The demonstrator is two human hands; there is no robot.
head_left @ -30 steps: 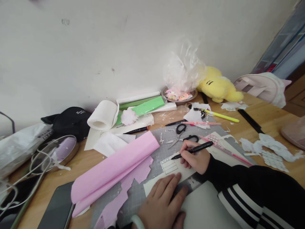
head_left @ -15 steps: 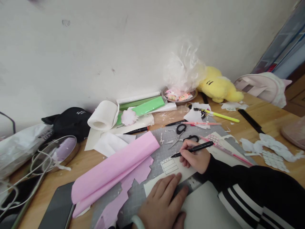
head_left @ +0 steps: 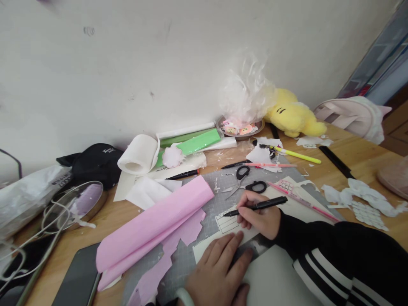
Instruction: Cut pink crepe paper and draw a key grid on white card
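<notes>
A black marker pen (head_left: 267,203) is pinched in my right hand (head_left: 258,216), its tip at a small ruled drawing (head_left: 227,223) with a row of little circles along its top. The drawing is on a cream sheet of paper (head_left: 200,250) lying on a grey cutting mat (head_left: 188,255). My left hand (head_left: 219,270) rests flat on the paper just below the drawing, fingers stretched out, with a dark strip partly hidden beside them. Scissors (head_left: 244,180) with black handles lie open just beyond my right hand.
A pink paper roll (head_left: 156,227) crosses the mat on the left. Behind it stand a toilet roll (head_left: 139,154) and green paper (head_left: 197,142). A yellow plush toy (head_left: 291,112) leans by the wall. A tablet-like dark device (head_left: 78,276) lies front left; paper scraps (head_left: 366,199) lie right.
The marker's tip has moved slightly down and left, from the drawing's top row to just below it. My right hand shifted a little with it; my left hand stays put.
</notes>
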